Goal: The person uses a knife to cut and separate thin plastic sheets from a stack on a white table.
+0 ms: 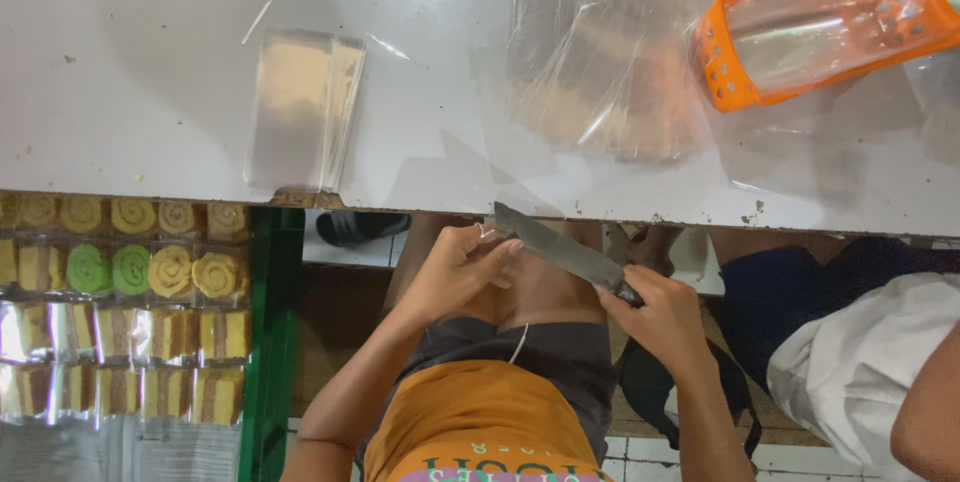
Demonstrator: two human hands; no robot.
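table (150, 62): white, spans top, clear plastic sheets on it | tray (272, 322): green rim, wrapped cake slices (130, 272) left | basket (825, 27): orange, top right | knife (565, 252): below table edge, over lap | right hand (665, 317): fingers closed round handle | left hand (455, 267): fingertips pinch blade near tip

Just one view here, the head cam. It's looking steeply down past the white table (150, 92) edge at the wearer's lap, and the picture's coming out rotated, so the body's sitting at the bottom. Pretty close in, table filling the upper half.
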